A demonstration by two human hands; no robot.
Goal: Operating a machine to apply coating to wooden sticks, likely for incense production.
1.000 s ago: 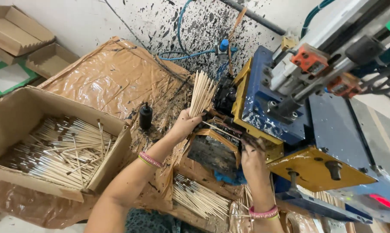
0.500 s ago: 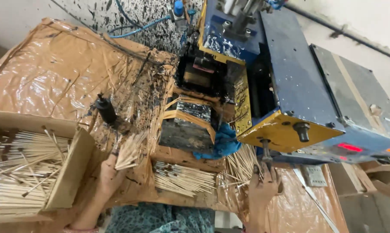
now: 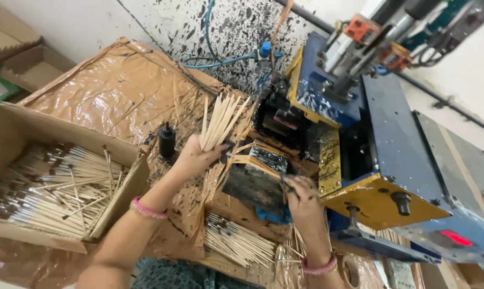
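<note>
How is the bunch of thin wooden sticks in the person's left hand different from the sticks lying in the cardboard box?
The fanned bunch of pale wooden sticks stands nearly upright, gripped in the left hand; the loose heap of wooden sticks lies flat in the brown cardboard box. The held bunch is small; the box heap holds far more. The box sticks show dark ends; the held bunch's upper ends are plain. Both are thin, pale wooden sticks.

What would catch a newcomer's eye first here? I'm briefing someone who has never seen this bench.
Probably the blue and yellow machine on the right, with black ink splattered over the wall behind it. Next, the left hand at centre, gripping a fanned bundle of thin wooden sticks, while the ink-stained right hand rests by the machine's black block. On the left, a cardboard box is full of dark-tipped sticks.
</note>
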